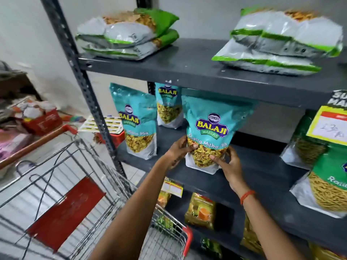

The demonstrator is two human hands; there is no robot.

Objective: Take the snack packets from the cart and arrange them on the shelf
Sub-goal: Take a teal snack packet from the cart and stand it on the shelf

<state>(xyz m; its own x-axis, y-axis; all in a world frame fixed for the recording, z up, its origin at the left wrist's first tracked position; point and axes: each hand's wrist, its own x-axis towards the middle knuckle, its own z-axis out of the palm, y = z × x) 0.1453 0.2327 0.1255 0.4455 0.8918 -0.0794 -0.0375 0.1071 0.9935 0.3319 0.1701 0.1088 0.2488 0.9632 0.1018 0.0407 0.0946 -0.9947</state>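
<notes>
A teal Balaji Khatta Mitha Mix packet stands upright on the middle dark grey shelf, near its front edge. My left hand grips its lower left side and my right hand grips its lower right corner. Two more teal packets of the same kind stand to the left: one at the shelf's left end, one further back. The wire cart with a red flap is at the lower left; its inside shows no packets in view.
Green and white packets lie stacked on the top shelf at left and right. Green sev packets and a yellow price tag fill the middle shelf's right end. Yellow packets sit on the lower shelf. Red baskets stand on the floor at left.
</notes>
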